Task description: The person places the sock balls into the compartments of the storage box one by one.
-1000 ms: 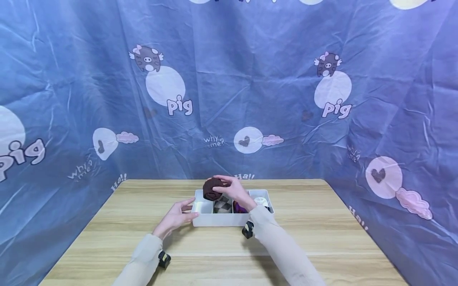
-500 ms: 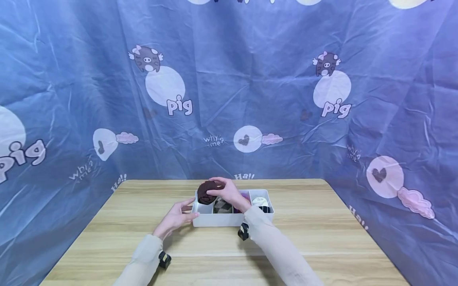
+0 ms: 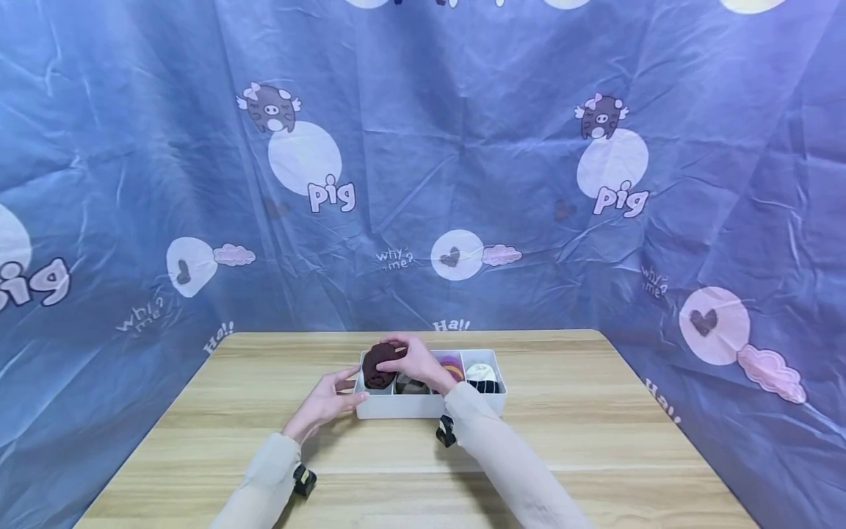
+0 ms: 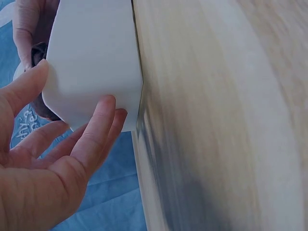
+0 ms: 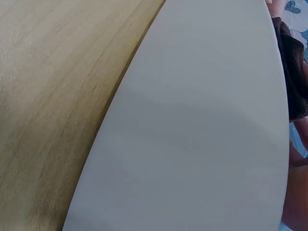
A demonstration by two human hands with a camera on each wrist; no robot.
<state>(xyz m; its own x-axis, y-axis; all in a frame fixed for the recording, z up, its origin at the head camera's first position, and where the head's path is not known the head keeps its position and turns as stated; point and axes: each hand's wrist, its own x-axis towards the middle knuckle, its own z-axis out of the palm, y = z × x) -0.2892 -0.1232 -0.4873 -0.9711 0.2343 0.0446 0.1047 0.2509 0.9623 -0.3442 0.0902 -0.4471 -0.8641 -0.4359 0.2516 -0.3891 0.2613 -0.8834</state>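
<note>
My right hand (image 3: 411, 361) pinches a dark brown rolled sock (image 3: 374, 364) over the leftmost compartment of a white divided box (image 3: 403, 408). In the head view the sock overlaps that compartment, low at its rim. My left hand (image 3: 325, 400) touches the box's left end, fingers extended and thumb near the front corner; the left wrist view has its fingertips (image 4: 107, 102) against the white wall. A grey-brown checked roll (image 3: 411, 386) sits in the second compartment, partly behind my right hand. Purple-and-orange (image 3: 452, 366) and white-and-black rolls (image 3: 482, 377) fill compartments farther right.
The box stands on a light wooden table (image 3: 370, 477), near its far edge. A blue printed curtain (image 3: 410, 184) hangs behind and along both sides. The right wrist view is mostly filled by the box's wall (image 5: 192, 120), with the brown sock past its rim.
My right hand has carried the brown sock left and down, from above the divider to the leftmost compartment. More of the coloured rolls shows now. The left hand has stayed at the box's end.
</note>
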